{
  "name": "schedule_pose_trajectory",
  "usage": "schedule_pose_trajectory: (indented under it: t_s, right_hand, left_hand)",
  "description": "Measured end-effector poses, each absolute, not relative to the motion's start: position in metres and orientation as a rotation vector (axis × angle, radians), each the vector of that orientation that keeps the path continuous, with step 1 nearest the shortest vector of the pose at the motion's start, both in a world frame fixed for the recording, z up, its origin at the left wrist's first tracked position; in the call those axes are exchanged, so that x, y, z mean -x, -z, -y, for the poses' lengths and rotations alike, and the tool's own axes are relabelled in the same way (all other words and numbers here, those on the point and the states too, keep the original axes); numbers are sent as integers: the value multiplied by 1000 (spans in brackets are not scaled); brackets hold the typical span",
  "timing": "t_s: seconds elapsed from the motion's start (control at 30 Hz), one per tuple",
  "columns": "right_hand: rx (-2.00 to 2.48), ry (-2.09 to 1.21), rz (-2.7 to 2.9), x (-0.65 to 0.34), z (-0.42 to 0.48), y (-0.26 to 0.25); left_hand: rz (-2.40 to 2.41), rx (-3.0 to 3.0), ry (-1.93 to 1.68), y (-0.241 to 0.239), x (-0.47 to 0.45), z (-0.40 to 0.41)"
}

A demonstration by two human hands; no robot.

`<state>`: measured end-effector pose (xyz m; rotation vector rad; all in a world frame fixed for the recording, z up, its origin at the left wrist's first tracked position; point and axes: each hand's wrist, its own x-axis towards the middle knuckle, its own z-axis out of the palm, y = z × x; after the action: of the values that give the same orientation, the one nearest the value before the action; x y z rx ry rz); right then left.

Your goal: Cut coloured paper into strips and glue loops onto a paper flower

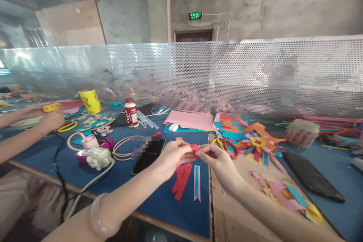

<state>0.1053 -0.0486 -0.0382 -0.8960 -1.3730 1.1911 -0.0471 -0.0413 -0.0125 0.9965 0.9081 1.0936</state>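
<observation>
Between my two hands is a small red paper strip point(195, 148), bent into a curl. My left hand point(177, 155) pinches it from the left with thumb and fingers. From the right, the fingertips of my right hand point(217, 159) pinch the same strip. Below them on the blue table lie several flat red paper strips point(182, 181). Beside these is a pink and blue paper ribbon point(197, 183) with a notched end. Orange-handled scissors point(231, 149) lie just beyond my right hand, partly hidden by it.
A paper flower point(257, 141) lies right of the scissors, near a dark phone point(313, 176). Another phone point(149, 155) is by my left forearm. A Costa bottle point(131, 112) and pink paper sheets point(190, 120) stand behind. Another person's hands point(51, 119) work at the left, near cables and chargers point(96, 157).
</observation>
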Motion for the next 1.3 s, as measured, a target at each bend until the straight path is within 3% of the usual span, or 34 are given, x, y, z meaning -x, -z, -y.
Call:
schedule_pose_trajectory:
  t_s: [0.43, 0.7, 1.07, 1.3]
  right_hand:
    - [933, -1194, 1364, -109, 49, 40]
    - [1052, -1129, 1382, -127, 58, 26]
    - [988, 0, 1751, -127, 126, 25]
    - [940, 184, 1520, -111, 136, 52]
  left_hand:
    - [-957, -1018, -1084, 13, 44, 43]
    - [-1030, -1494, -1244, 4, 44, 50]
    - [-434, -1676, -1479, 16, 39, 89]
    - [-384, -1652, -1639, 32, 26, 99]
